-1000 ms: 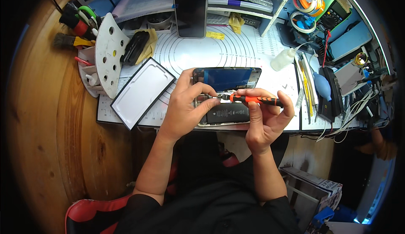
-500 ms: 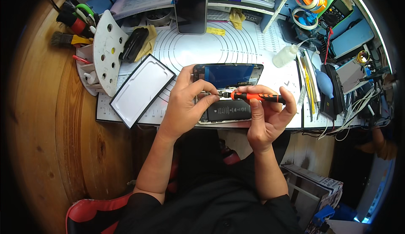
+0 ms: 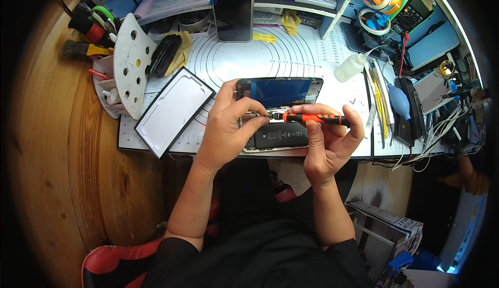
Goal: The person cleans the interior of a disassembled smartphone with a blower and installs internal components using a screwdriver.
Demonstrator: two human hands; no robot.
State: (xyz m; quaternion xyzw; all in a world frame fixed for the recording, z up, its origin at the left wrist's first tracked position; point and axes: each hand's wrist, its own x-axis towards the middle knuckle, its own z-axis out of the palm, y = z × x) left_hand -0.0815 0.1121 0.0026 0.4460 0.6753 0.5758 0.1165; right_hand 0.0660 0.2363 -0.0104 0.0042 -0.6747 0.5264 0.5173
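A red and black screwdriver lies level above an opened phone, its tip end pointing left. My right hand is closed on its handle, with thumb below and fingers above. My left hand pinches the metal end of the screwdriver between thumb and forefinger; the tip is partly hidden there. Under both hands is the phone body, with its black battery exposed along the near side. The phone's screen part, with a blue inner face, stands raised at the far edge of the body.
An empty white tray with black edges lies to the left. Another phone stands upright at the back. A dropper bottle, tweezers-like tools and a blue air blower are at right. A white perforated tool holder stands left.
The whole view has shifted very slightly. Both hands keep the same hold on the screwdriver, and the opened phone stays in place.
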